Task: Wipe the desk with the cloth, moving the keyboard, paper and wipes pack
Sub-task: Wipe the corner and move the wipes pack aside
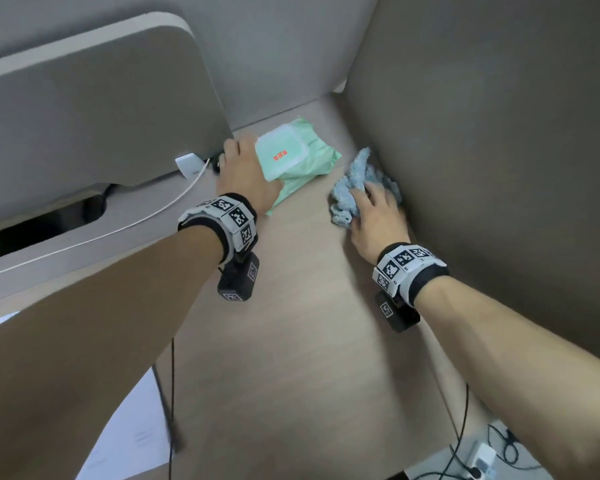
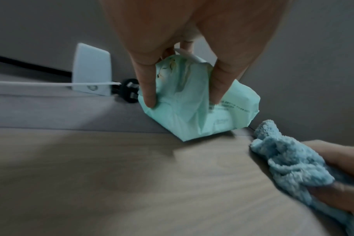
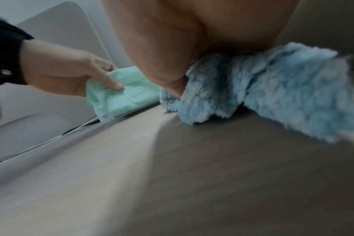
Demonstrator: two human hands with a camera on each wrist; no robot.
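Seen from the head: two bare forearms with marker-covered wristbands reach toward the far right corner of the tabletop (image 1: 291,306). Left hand (image 1: 245,171) curled over the near-left end of the wipes pack (image 1: 297,152), a pale green soft pack with a rigid flap lid on top, tipped up off the wood close to the back edge. Right hand (image 1: 376,220) spread flat on the cloth (image 1: 357,183), a fluffy blue rag bunched against the right-hand partition. Sheet of paper (image 1: 132,431) partly visible at the near-left edge under the left arm. No keyboard in view. White cable (image 1: 142,216) running along the grey rear ledge.

From the left wrist: fingers (image 2: 148,89) and thumb pinching the crumpled film at one end of the pack, with the pack hanging tilted and only its lower corner near the wood. Looks light and floppy, with film that creases and may slide under a pinch; probably better taken across the firmer middle, around the lid, than by the loose end seal. Cloth held down at the right, just beside the pack but not touching it.

From the right wrist: palm pressing the cloth onto the tabletop, pile squashed beneath it. Soft, limp, compressible; likely best kept wadded under a flat hand so it drags rather than unrolls. Green pack gripped by the other hand beyond, near the back edge.
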